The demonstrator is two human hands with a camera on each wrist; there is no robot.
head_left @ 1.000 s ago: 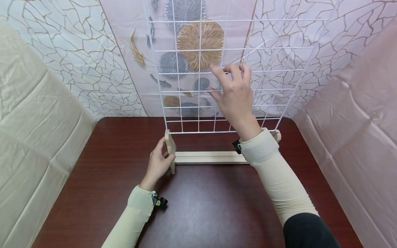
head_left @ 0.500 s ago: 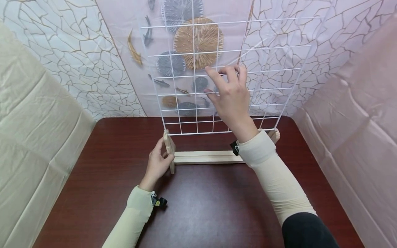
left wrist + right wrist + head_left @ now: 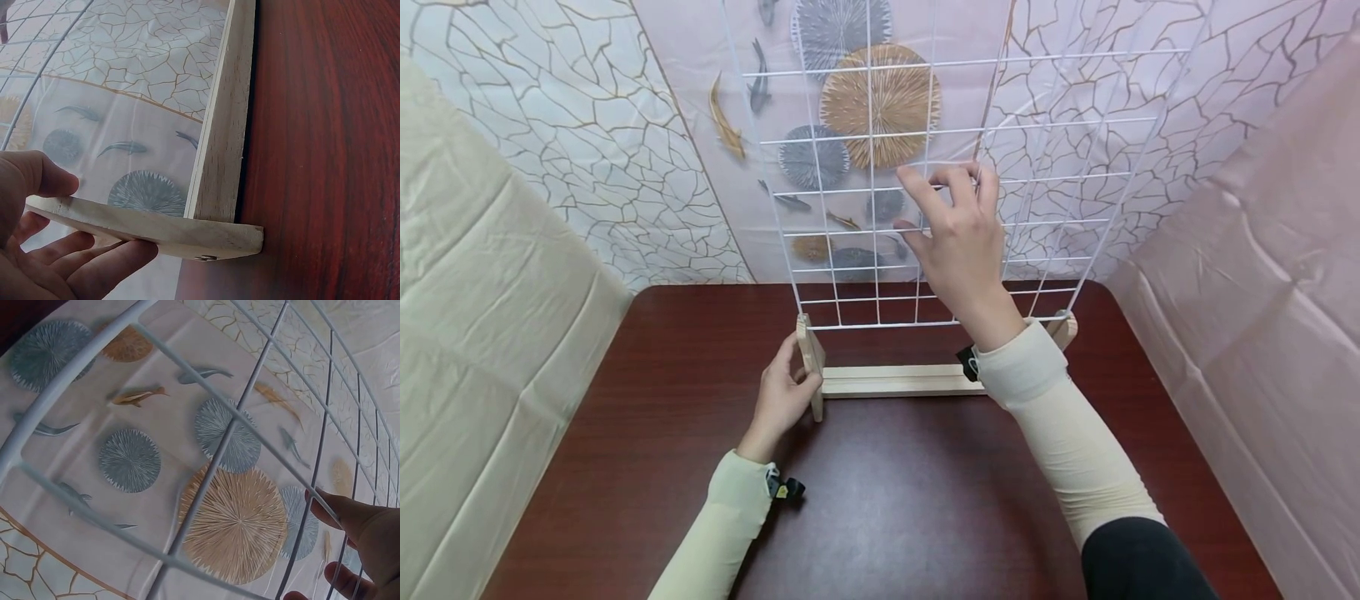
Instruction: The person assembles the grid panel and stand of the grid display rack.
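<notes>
Grid (image 3: 872, 136), gripped by the right hand (image 3: 962, 233), rises above the stand (image 3: 895, 381) nearer the desk's (image 3: 880, 492) far edge; left hand (image 3: 781, 404) pinches the stand's end (seating, seemingly); next likely needs steady alignment.

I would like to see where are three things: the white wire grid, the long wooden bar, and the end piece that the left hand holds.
Grid (image 3: 874, 188), head view: a crossing of two wires.
Bar (image 3: 901, 384), head view: mid visible length.
End piece (image 3: 178, 234), left wrist view: mid length.
</notes>
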